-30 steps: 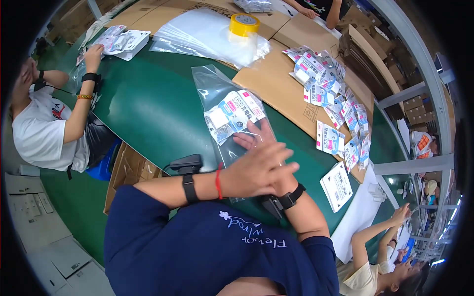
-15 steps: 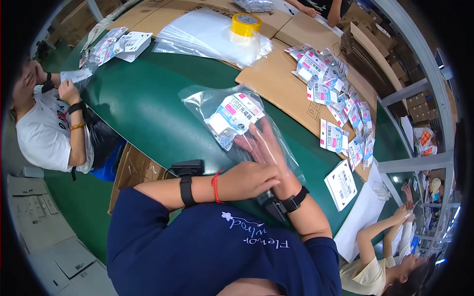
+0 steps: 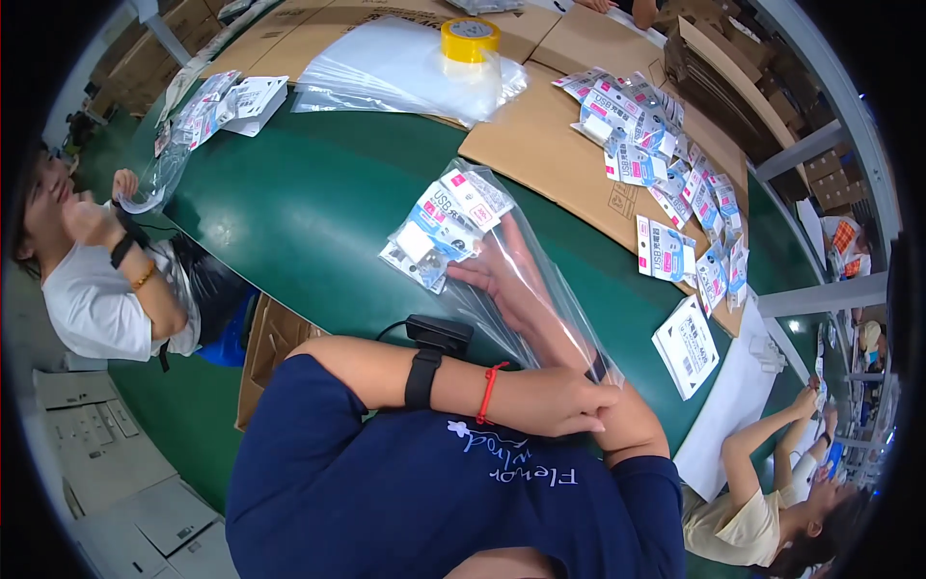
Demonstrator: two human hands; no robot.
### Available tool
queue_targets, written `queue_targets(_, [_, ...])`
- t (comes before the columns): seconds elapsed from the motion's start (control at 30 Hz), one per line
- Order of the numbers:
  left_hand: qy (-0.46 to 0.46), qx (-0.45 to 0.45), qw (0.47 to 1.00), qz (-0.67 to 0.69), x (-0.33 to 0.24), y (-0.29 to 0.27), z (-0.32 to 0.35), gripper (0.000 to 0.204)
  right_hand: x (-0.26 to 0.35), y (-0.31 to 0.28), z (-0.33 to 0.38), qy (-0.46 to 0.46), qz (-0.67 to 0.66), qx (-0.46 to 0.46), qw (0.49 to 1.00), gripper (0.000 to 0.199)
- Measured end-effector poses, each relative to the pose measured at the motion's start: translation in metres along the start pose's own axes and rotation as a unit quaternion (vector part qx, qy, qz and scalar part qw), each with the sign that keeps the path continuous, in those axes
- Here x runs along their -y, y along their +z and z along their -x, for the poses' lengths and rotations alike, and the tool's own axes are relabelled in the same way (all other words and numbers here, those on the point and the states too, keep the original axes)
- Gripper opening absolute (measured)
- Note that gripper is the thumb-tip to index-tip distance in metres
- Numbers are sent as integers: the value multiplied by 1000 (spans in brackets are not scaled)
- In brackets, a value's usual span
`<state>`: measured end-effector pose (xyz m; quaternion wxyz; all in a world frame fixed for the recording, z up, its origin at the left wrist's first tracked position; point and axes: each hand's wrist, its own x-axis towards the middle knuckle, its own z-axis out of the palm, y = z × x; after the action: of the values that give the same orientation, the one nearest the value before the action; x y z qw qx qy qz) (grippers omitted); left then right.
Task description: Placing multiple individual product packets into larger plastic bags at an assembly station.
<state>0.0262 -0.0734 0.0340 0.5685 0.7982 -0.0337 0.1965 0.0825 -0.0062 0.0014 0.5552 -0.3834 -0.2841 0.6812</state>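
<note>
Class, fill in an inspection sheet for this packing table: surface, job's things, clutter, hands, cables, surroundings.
Surface: green table with cardboard sheets on its far side.
Job's things: clear bag holding small packets.
Clutter: loose packets, stack of clear bags, yellow tape roll.
Hands: right hand inside the bag, fingers flat; left hand at the bag's mouth, by the right wrist.
Cables: thin black lead at the wrist device.
Surroundings: seated people left and right, cardboard boxes.
</note>
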Motion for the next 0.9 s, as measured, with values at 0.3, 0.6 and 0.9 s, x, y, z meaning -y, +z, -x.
queue_targets(0.3, [-12, -287, 900, -329, 20, -80, 31, 30, -7, -55, -5, 14, 207, -58, 977, 56])
queue_targets(0.6, [-191, -150, 799, -550, 52, -109, 58, 51, -7, -55, 19, -103, 235, -80, 963, 55])
queue_targets(0.9, [-175, -118, 784, -584, 49, -103, 53, 59, 2, -81, 36, 19, 182, 36, 982, 43])
